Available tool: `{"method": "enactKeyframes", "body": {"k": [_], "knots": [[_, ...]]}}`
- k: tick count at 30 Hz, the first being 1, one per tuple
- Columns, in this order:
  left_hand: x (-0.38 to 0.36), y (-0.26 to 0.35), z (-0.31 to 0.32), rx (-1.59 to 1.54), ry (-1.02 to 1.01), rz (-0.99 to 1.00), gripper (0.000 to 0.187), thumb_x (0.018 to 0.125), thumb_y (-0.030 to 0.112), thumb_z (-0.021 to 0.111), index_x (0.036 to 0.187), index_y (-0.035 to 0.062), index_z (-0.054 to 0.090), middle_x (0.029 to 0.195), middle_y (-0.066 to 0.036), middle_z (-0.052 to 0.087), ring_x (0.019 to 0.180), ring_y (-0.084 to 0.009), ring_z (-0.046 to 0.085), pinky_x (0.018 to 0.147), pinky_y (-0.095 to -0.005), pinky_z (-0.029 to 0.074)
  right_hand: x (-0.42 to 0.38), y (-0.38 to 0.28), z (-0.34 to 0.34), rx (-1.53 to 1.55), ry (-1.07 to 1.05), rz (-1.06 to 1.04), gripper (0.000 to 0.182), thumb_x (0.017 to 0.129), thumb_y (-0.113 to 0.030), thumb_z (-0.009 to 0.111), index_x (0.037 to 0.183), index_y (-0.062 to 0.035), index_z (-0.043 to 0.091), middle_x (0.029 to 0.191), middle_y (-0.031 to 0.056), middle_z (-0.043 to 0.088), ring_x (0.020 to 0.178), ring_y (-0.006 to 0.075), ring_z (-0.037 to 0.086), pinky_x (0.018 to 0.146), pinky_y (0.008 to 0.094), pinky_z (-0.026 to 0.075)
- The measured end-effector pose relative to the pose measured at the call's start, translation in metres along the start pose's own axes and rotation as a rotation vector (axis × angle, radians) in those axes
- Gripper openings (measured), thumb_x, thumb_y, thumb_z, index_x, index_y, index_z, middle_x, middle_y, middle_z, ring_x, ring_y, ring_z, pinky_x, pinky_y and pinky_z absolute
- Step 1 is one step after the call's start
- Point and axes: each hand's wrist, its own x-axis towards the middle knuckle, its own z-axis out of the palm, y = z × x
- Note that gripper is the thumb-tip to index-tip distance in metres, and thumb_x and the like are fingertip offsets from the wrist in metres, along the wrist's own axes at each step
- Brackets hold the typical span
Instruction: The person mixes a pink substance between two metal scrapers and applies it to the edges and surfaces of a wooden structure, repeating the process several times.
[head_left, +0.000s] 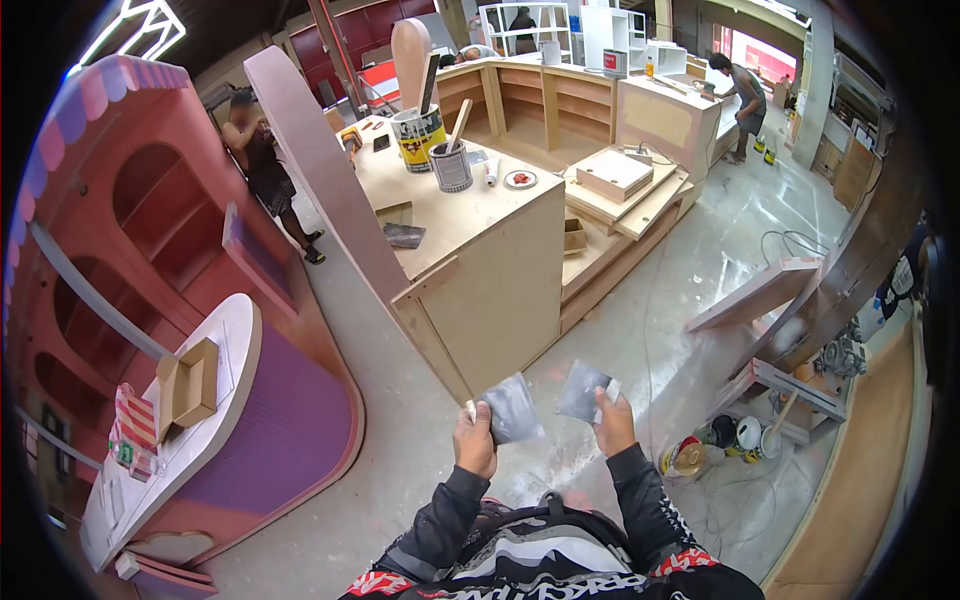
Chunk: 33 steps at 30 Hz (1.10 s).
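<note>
My left hand (476,441) is closed on a flat grey metal putty scraper (515,410), the thumb lying over its near corner. A second grey putty scraper (582,392), with whitish smears on it, is gripped by my right hand (613,421). The two blades are apart, held up in front of my body above the floor. Beyond them stands a bare plywood counter (490,325). On its top are a large yellow-labelled can (418,138), a grey can (451,168) with a stick in it, a small plate (520,180) with something red, and another flat grey scraper (404,236).
A pink and purple curved counter (290,430) with a cardboard box (190,385) stands left. Several paint cans (685,457) sit on the floor at right, near a leaning panel (755,293). One person (262,165) stands at left; another (745,95) bends over the far counter.
</note>
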Motion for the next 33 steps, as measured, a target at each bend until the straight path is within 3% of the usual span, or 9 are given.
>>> {"method": "enactKeyframes", "body": {"k": [5,7,11,13,23,25,27,29,33], "knots": [[-0.029,0.003,0.030,0.426,0.139,0.379,0.023,0.089,0.001,0.063,0.109,0.0000,0.053,0.102,-0.010,0.065,0.093,-0.0220,0.063,0.087,-0.0354,0.049,0.015,0.026,-0.011,0.882,-0.569,0.581,0.014,0.094,-0.024,0.061,0.101,-0.0120,0.061,0.084,0.0017,0.060,0.071,0.0126,0.060,0.061,0.0244,0.049],[-0.031,0.009,0.041,0.710,-0.417,1.159,0.032,0.084,-0.005,0.063,0.114,0.0015,0.057,0.107,-0.017,0.067,0.094,-0.0272,0.066,0.081,-0.0394,0.050,0.016,0.036,-0.011,1.059,-0.795,0.736,0.016,0.093,-0.028,0.061,0.096,-0.0127,0.059,0.077,0.0005,0.057,0.064,0.0115,0.057,0.053,0.0233,0.046],[-0.031,0.013,0.049,0.949,-0.644,1.137,0.039,0.083,-0.007,0.059,0.122,0.0022,0.058,0.115,-0.020,0.065,0.102,-0.0338,0.065,0.080,-0.0421,0.051,-0.023,0.020,0.022,0.754,-0.380,0.817,0.019,0.093,-0.031,0.059,0.085,-0.0143,0.054,0.065,-0.0008,0.048,0.054,0.0116,0.048,0.047,0.0245,0.038],[-0.016,0.003,0.040,1.066,-0.330,0.551,0.047,0.082,-0.007,0.056,0.128,0.0022,0.055,0.118,-0.018,0.064,0.107,-0.0358,0.063,0.085,-0.0433,0.050,-0.038,0.021,0.019,0.749,-0.380,0.894,0.023,0.093,-0.032,0.058,0.079,-0.0151,0.052,0.059,-0.0014,0.043,0.049,0.0116,0.043,0.044,0.0251,0.035],[-0.018,-0.010,0.035,1.040,-0.758,0.909,0.058,0.074,-0.007,0.057,0.131,0.0044,0.054,0.134,-0.016,0.055,0.126,-0.0368,0.051,0.103,-0.0457,0.042,-0.035,0.020,0.019,0.564,-0.295,0.837,0.036,0.095,-0.040,0.050,0.069,-0.0160,0.046,0.048,-0.0011,0.033,0.041,0.0118,0.032,0.040,0.0266,0.026],[0.004,-0.008,0.029,0.907,-0.317,0.179,0.057,0.075,-0.005,0.059,0.130,0.0056,0.055,0.135,-0.016,0.054,0.129,-0.0356,0.049,0.106,-0.0453,0.040,-0.045,0.033,0.005,0.605,-0.462,0.918,0.037,0.096,-0.041,0.050,0.068,-0.0160,0.045,0.048,-0.0017,0.032,0.041,0.0112,0.031,0.040,0.0265,0.025],[-0.006,0.002,0.036,0.944,-0.238,0.235,0.057,0.073,-0.005,0.059,0.129,0.0054,0.056,0.134,-0.017,0.055,0.129,-0.0357,0.049,0.107,-0.0435,0.040,-0.039,0.029,0.007,0.676,-0.419,0.925,0.038,0.093,-0.043,0.055,0.068,-0.0163,0.044,0.048,-0.0018,0.032,0.041,0.0114,0.032,0.040,0.0273,0.025],[-0.025,0.004,0.040,1.117,-0.665,1.119,0.059,0.072,-0.005,0.058,0.130,0.0051,0.055,0.132,-0.018,0.056,0.127,-0.0364,0.050,0.105,-0.0422,0.042,-0.022,0.023,0.004,0.707,-0.255,0.817,0.037,0.091,-0.043,0.057,0.071,-0.0150,0.046,0.049,-0.0014,0.035,0.041,0.0134,0.033,0.040,0.0284,0.027],[-0.026,-0.009,0.048,1.018,-0.655,0.860,0.058,0.078,-0.011,0.052,0.134,0.0036,0.052,0.134,-0.021,0.055,0.125,-0.0357,0.053,0.101,-0.0387,0.045,-0.040,0.036,0.024,0.343,-0.288,0.690,0.042,0.096,-0.052,0.043,0.082,-0.0166,0.059,0.061,0.0020,0.045,0.053,0.0159,0.047,0.045,0.0253,0.034]]}}
